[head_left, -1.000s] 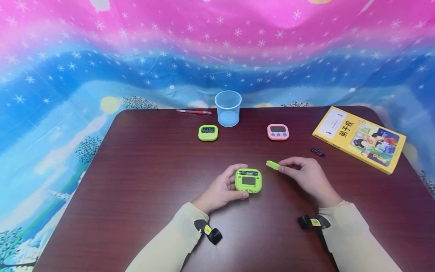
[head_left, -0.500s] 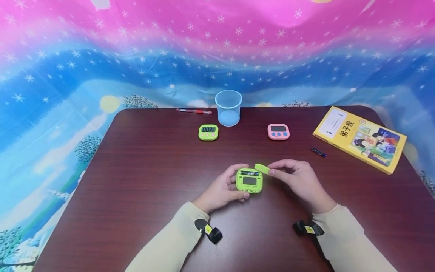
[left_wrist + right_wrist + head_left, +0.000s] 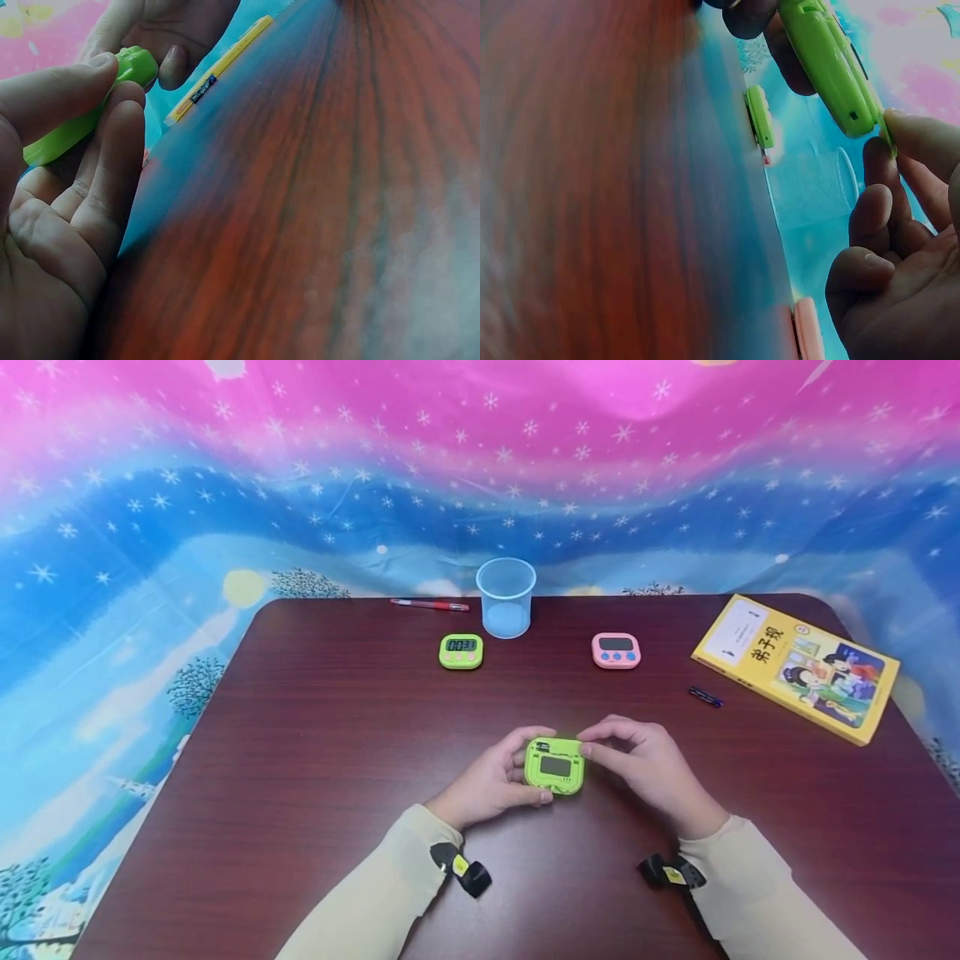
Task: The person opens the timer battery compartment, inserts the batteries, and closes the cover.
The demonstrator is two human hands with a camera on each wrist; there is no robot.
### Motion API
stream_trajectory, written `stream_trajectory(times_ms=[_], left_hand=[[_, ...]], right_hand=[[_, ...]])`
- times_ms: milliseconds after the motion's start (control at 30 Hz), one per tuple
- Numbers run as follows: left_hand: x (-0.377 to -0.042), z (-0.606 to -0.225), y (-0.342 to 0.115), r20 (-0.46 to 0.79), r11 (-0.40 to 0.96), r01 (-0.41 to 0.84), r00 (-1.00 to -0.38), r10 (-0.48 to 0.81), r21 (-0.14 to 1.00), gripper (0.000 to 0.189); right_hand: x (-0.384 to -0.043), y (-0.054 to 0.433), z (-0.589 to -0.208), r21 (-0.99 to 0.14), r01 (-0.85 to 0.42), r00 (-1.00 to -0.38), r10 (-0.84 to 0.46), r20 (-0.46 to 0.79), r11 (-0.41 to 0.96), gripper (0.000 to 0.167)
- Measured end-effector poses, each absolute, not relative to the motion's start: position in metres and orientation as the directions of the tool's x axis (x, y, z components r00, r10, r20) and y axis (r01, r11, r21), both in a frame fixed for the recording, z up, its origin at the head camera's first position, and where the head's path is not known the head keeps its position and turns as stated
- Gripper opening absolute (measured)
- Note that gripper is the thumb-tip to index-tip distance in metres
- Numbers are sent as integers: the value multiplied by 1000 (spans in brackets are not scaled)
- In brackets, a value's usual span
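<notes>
My left hand [image 3: 491,781] grips a green timer [image 3: 555,767] by its left side, back face up, above the table. Its battery compartment runs along the far edge, and part of a dark battery [image 3: 543,746] shows there. With thumb and index finger my right hand [image 3: 641,764] pinches the small green battery cover [image 3: 887,139], which lies over the right part of that compartment. In the right wrist view the cover's end sticks out past the timer's edge. The left wrist view shows the left thumb and fingers around the timer [image 3: 71,135].
Another green timer [image 3: 461,652] and a pink timer [image 3: 617,651] lie farther back. A clear blue cup [image 3: 506,599] stands at the far edge beside a red pen [image 3: 430,605]. To the right are dark batteries [image 3: 706,697] and a yellow book [image 3: 797,668].
My right hand has moved left, bringing the battery cover from beside the timer onto its compartment, over part of the battery. The left hand has stayed almost still.
</notes>
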State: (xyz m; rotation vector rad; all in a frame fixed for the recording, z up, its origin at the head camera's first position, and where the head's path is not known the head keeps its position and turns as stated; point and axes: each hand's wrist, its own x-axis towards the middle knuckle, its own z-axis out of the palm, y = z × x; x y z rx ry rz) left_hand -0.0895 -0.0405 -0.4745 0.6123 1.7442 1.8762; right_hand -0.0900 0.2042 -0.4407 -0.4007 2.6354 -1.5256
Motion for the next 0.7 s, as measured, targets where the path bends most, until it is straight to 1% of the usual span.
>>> stream_trajectory(times_ms=[133,233,267,400,467,533,700], left_hand=[[-90,-475,-41,-8,-55,-56,-769,639,997,78],[-90,-476,-42,-8,-65,-64,-768,640,996,78],[-90,-476,-42,-9,-70,-70,-769,640,995,79],[-90,-475,-43,-20,-88,-97,-776,631,991,78],[-90,-475,-43,-28,-90,-107,-781,624,990,78],[-90,-476,-42,-29,-90,-108,-783,621,990,78],[-90,-476,-41,-18,-100,-101,-785,619,990,78]], right_hand=[[-90,200,-443,-859,-199,-965,-245,88,472,10],[-89,195,-446,-873,-159,-976,-205,70,461,11],[-89,193,-448,-891,-129,-981,-185,52,436,13],[-87,185,-454,-967,22,-994,-98,-48,254,24],[-85,181,-456,-983,61,-996,-57,-72,175,26],[-84,178,-458,-985,55,-998,-23,-59,164,25],[-81,175,-457,-976,-18,-999,31,25,215,23]])
